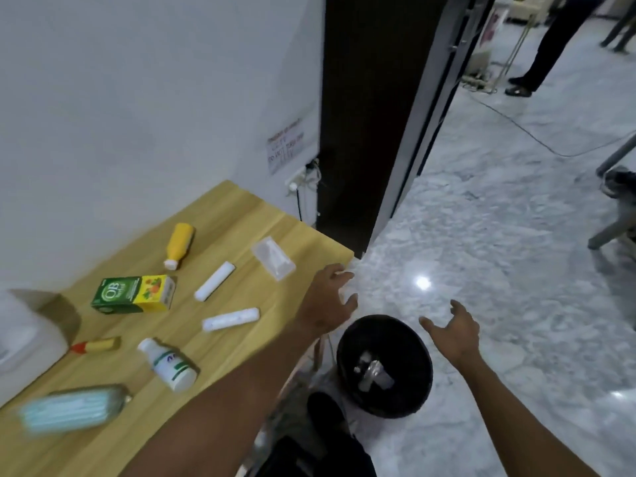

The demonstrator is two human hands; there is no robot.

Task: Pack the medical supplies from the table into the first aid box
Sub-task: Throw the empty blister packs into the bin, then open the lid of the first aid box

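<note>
Lower left of frame: wooden table [241, 215] with supplies scattered, none packed yet by the look of it. White first aid box [24, 342] sits at the left edge, blurred, mostly cut off; can't tell if it's open.

Left hand [330, 301] hovers over the table's right corner, fingers spread, holding nothing. Right hand [454, 332] is off the table, above the black bin [385, 366] on the floor, fingers apart, empty.

Handling guesses:
- clear plastic packet [273, 258], nearest the left hand: light, slick film, pinch an edge.
- two white rolls [215, 281] [230, 319]: soft, light, will roll; grip across the middle.
- yellow bottle [179, 245] and white bottle [170, 364], both lying down: rigid, smooth, wrap around the body.
- green-yellow carton [134, 293]: stiff, light, hold by the long sides.
- mask pack [72, 409]: floppy, slippery wrap, support from under.
- small red-tipped tube [94, 346], just beside the box: fingertip pinch.
</note>
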